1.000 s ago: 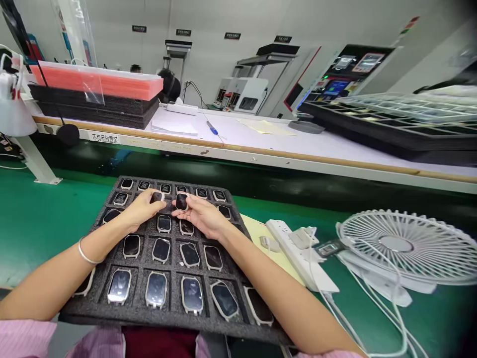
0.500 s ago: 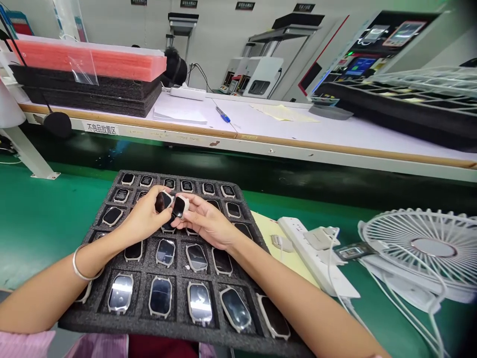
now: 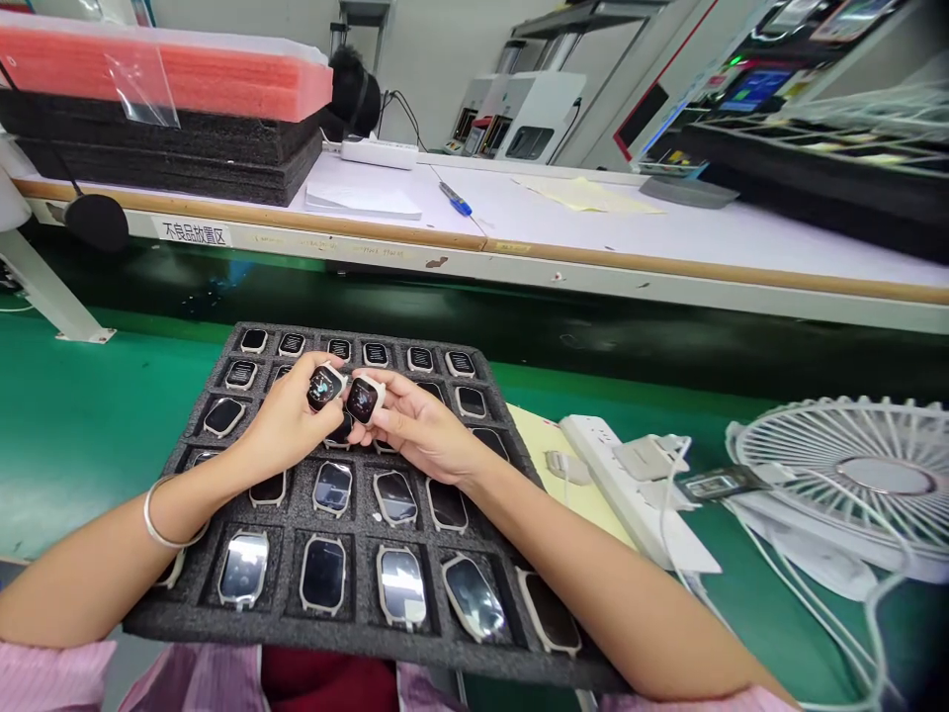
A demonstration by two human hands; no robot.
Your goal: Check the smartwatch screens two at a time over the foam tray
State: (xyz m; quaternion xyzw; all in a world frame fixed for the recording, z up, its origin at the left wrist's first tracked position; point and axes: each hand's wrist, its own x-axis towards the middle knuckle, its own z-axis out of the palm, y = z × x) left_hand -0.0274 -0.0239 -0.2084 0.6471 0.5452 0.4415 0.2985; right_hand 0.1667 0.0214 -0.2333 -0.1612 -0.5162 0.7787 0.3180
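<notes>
My left hand (image 3: pixel 301 415) grips a strapless smartwatch (image 3: pixel 324 388) whose screen is lit with a watch face. Right beside it, my right hand (image 3: pixel 411 420) pinches a second smartwatch (image 3: pixel 365 399), its screen also lit but dimmer. Both watches are held face up over a dark grey foam tray (image 3: pixel 297 633). Rows of similar watch bodies lie in the tray's pockets, such as one (image 3: pixel 323 574) in the near row with a dark screen. Several in the far row show faint text. My hands and forearms hide part of the middle pockets.
On the green bench to the right are a white power strip (image 3: pixel 630 494) with chargers, cables and a white fan (image 3: pixel 852 475). Behind, a raised shelf (image 3: pixel 474 213) holds stacked black foam (image 3: pixel 170 163), pink foam (image 3: pixel 185 79) and a blue pen-like tool (image 3: pixel 455 200).
Both held watches' screens were dark and now are lit. My hands stay close together over the tray. The camera view has shifted slightly.
</notes>
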